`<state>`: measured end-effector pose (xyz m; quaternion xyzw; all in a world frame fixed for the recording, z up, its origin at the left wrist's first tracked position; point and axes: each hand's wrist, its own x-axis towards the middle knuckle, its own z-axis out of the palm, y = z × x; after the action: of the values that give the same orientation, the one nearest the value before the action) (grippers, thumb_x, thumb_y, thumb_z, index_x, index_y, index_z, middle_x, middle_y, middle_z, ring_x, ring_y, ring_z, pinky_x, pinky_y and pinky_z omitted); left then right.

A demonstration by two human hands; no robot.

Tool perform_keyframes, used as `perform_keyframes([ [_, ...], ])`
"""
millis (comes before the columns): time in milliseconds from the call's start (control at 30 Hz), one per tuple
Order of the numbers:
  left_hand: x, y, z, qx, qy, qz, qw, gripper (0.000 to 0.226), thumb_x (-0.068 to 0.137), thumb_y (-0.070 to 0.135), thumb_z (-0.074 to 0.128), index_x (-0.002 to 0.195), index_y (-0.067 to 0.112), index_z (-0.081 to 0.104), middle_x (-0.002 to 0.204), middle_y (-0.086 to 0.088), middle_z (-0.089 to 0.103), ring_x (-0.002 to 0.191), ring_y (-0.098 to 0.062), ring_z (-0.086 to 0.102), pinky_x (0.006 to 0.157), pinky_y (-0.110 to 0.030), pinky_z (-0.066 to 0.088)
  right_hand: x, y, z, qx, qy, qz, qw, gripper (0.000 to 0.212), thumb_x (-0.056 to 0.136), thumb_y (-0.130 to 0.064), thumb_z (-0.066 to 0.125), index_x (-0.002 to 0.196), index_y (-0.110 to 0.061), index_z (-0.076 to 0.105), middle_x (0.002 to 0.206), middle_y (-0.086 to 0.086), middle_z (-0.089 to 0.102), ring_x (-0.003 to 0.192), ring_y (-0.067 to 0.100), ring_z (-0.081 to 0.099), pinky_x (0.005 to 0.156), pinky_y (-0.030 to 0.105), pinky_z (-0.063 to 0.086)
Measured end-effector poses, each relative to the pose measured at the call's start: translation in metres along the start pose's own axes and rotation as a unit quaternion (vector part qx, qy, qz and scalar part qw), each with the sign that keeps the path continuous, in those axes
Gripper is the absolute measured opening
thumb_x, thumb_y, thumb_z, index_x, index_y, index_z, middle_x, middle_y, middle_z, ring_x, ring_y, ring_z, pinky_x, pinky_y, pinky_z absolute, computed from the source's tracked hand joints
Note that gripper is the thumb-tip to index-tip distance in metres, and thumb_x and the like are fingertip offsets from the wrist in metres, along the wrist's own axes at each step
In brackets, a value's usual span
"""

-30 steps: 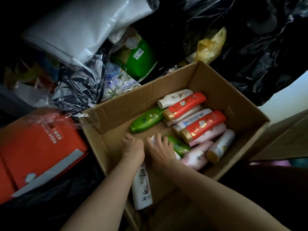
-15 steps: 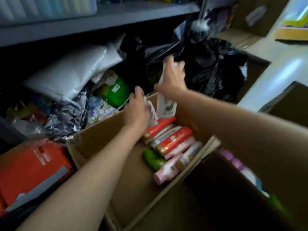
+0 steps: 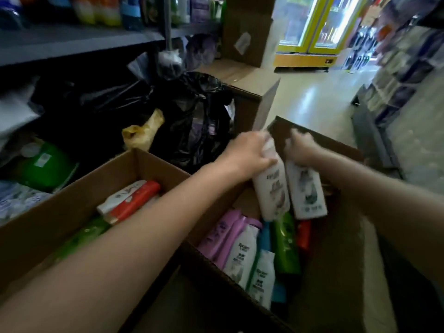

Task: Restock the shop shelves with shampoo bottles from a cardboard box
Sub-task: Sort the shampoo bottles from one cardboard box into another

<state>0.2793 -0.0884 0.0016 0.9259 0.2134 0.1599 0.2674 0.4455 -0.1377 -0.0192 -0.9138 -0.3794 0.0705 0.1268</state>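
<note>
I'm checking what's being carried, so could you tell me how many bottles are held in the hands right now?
2: one white bottle in the left hand, another white bottle in the right hand, both above the right-hand box.

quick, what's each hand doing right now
Left hand: holding a white bottle.
Right hand: holding another white bottle.

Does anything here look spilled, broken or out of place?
Nothing looks spilled or broken. Each hand holds a white bottle, the left hand one and the right hand another, over the right-hand cardboard box. Bottles there lie jumbled, not in rows. A crumpled yellow bag sits on black plastic bags under the shelf.
</note>
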Motion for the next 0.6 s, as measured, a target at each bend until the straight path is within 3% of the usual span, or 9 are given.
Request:
perform_keyframes([
  [100, -0.006, -0.006, 0.044, 0.033, -0.176, -0.025, 0.984, 0.044, 0.085, 0.026, 0.064, 0.127, 0.014, 0.054, 0.129, -0.010, 0.055, 0.119, -0.027, 0.052, 0.096, -0.035, 0.046, -0.009, 0.029, 0.046, -0.089, -0.107, 0.030, 0.990, 0.042, 0.098, -0.022, 0.043, 0.134, -0.001, 0.035, 0.133, 0.024, 0.044, 0.119, 0.037, 0.049, 0.092, 0.037, 0.043],
  [167, -0.011, -0.018, 0.069, 0.054, -0.248, -0.047, 0.966, 0.050, 0.085, 0.023, 0.065, 0.132, 0.020, 0.050, 0.135, -0.007, 0.051, 0.122, -0.025, 0.050, 0.096, -0.033, 0.045, -0.010, 0.040, 0.066, -0.116, -0.167, 0.025, 0.979, 0.040, 0.097, -0.018, 0.046, 0.133, -0.003, 0.039, 0.132, 0.018, 0.049, 0.120, 0.032, 0.051, 0.096, 0.035, 0.044],
  [300, -0.011, -0.045, 0.095, 0.063, -0.284, -0.071, 0.954, 0.045, 0.087, 0.014, 0.060, 0.131, 0.021, 0.051, 0.133, -0.008, 0.052, 0.120, -0.027, 0.051, 0.096, -0.036, 0.047, -0.005, 0.051, 0.081, -0.093, -0.183, 0.037, 0.978, 0.033, 0.095, -0.015, 0.049, 0.127, -0.005, 0.046, 0.126, 0.015, 0.054, 0.113, 0.029, 0.056, 0.082, 0.031, 0.048],
  [467, 0.000, -0.045, 0.085, 0.041, -0.157, -0.045, 0.986, 0.040, 0.090, 0.009, 0.050, 0.130, 0.015, 0.050, 0.126, -0.012, 0.050, 0.116, -0.030, 0.051, 0.097, -0.040, 0.044, 0.010, 0.040, 0.072, -0.078, -0.108, 0.025, 0.991, 0.030, 0.092, -0.014, 0.051, 0.121, -0.005, 0.050, 0.128, 0.019, 0.048, 0.114, 0.036, 0.051, 0.090, 0.040, 0.045],
  [533, 0.006, -0.035, 0.066, -0.002, -0.038, -0.014, 0.999, 0.036, 0.088, 0.009, 0.049, 0.123, 0.013, 0.055, 0.120, -0.013, 0.052, 0.109, -0.032, 0.054, 0.094, -0.042, 0.045, 0.015, 0.021, 0.059, -0.023, -0.071, -0.022, 0.997, 0.030, 0.090, -0.014, 0.055, 0.117, -0.002, 0.054, 0.124, 0.021, 0.054, 0.113, 0.035, 0.052, 0.089, 0.036, 0.043],
  [600, 0.008, -0.030, 0.040, -0.045, 0.115, 0.020, 0.992, 0.031, 0.086, 0.004, 0.050, 0.115, 0.008, 0.059, 0.113, -0.013, 0.054, 0.101, -0.031, 0.057, 0.089, -0.042, 0.046, 0.015, -0.009, 0.042, 0.093, 0.018, -0.044, 0.995, 0.029, 0.089, -0.011, 0.055, 0.116, -0.001, 0.056, 0.122, 0.019, 0.057, 0.112, 0.034, 0.054, 0.091, 0.035, 0.042],
])
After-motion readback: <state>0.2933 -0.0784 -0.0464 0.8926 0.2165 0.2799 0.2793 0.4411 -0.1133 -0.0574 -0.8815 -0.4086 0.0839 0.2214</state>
